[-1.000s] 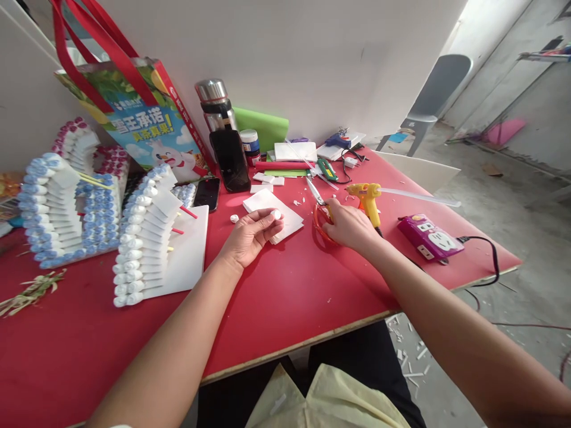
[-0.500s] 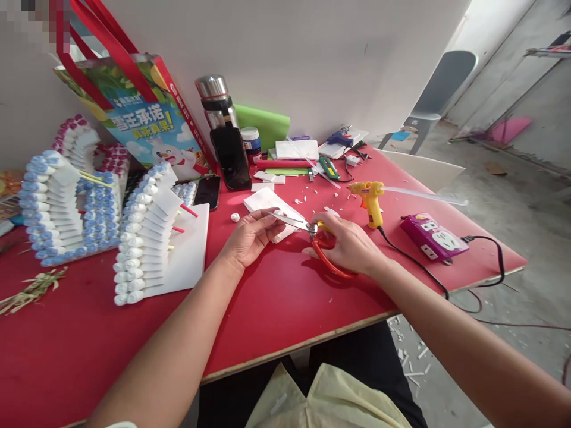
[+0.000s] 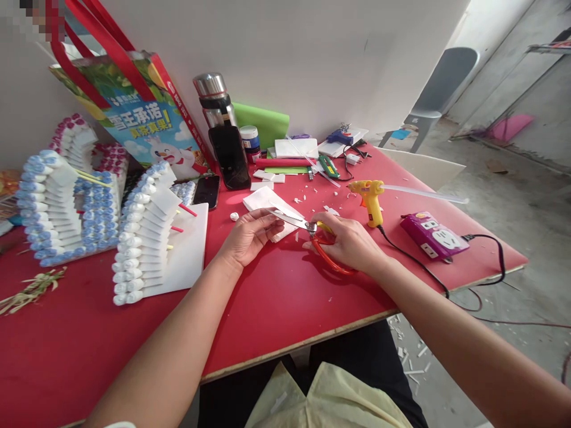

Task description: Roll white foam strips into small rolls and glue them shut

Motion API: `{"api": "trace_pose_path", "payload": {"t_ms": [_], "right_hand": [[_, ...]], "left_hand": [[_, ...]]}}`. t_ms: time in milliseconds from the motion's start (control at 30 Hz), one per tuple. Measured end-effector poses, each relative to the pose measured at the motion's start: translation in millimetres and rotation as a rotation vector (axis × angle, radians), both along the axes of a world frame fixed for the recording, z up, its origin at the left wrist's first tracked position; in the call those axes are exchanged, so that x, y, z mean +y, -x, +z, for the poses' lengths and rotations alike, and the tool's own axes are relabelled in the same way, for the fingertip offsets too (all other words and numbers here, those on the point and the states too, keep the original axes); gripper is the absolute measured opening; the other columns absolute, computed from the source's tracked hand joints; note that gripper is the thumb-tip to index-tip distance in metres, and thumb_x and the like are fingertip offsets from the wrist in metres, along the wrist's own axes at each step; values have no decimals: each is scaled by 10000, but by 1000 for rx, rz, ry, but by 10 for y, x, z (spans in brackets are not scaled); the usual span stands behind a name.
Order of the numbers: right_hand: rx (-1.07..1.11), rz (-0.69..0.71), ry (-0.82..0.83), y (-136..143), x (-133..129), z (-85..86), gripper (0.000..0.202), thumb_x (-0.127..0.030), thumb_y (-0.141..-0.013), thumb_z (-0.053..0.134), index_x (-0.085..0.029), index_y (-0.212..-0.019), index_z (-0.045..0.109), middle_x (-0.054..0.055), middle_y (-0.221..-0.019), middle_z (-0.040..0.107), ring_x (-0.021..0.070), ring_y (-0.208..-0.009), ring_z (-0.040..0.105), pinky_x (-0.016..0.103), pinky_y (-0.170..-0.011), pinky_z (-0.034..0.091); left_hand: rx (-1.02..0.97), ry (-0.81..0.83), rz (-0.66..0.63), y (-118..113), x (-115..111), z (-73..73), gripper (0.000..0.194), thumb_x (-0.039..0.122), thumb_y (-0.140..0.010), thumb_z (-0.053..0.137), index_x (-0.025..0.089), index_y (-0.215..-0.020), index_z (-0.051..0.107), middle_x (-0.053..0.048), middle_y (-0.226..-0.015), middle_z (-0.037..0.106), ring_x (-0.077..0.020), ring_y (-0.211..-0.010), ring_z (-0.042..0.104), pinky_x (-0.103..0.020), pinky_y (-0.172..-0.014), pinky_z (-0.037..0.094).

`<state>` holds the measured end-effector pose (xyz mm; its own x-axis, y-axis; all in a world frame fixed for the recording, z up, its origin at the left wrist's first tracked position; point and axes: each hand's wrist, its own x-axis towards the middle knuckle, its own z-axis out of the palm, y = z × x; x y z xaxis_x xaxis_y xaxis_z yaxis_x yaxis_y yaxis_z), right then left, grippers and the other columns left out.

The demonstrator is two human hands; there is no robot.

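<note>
My right hand (image 3: pixel 352 241) grips a pair of scissors (image 3: pixel 328 252) with orange and yellow handles, their blades pointing left. The blade tips reach the fingers of my left hand (image 3: pixel 252 235), which is closed in a pinch. What it pinches is mostly hidden by the blades and fingers; a small white bit was visible there a moment ago. Under the blades lies a stack of white paper sheets (image 3: pixel 263 199) on the red table (image 3: pixel 276 303). A small white rolled piece (image 3: pixel 234 217) rests left of the paper.
Curved white-and-blue rolled-paper models (image 3: pixel 145 238) stand at left, before a printed bag (image 3: pixel 143 119). A steel thermos (image 3: pixel 212 98), with a black phone (image 3: pixel 228 156) against it, stands behind. A yellow glue gun (image 3: pixel 371 199) and corded purple power strip (image 3: pixel 432 236) sit at right.
The blades have drawn closer together at my left fingertips. A small white scrap now shows below the blades. Both hands stay in nearly the same place.
</note>
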<state>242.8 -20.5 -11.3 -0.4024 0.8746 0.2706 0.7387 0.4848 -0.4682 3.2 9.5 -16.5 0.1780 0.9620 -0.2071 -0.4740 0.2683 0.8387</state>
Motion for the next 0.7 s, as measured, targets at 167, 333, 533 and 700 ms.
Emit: {"api": "trace_pose_path", "payload": {"t_ms": [167,333,533,700], "right_hand": [[-11,-7,-20,-6,5,-20,365,-508,-893,610,-216,-1112,603,-14,-735,620,148,-609,522,242,-602,332],[-28,-23,-13,-9,8,-33,374,-520,-892,607,-225,-1122,607,-13,-730,625,154,-613,535,244,-598,319],[-70,-71,-19,-5,-1,-62,405,-561,-889,592,-242,-1136,617,-7,-729,640,171,-635,569,245,-594,303],[-95,-130,-29,8,-23,-92,416,-570,-890,566,-246,-1142,634,-7,-686,638,181,-640,598,251,-590,292]], "left_hand": [[0,2,-1,2,-6,3,165,101,-699,809,101,-857,760,-53,-786,730,-137,-745,698,-257,-782,596],[-20,1,-10,8,3,-7,139,94,-712,798,100,-846,761,-47,-767,725,-131,-742,700,-230,-750,601],[-18,14,-6,-4,5,-3,133,86,-715,790,106,-842,757,-56,-776,742,-135,-741,711,-237,-772,604],[-2,35,-1,-4,-1,12,142,97,-703,801,122,-834,756,-68,-797,757,-134,-713,716,-233,-756,601]]}}
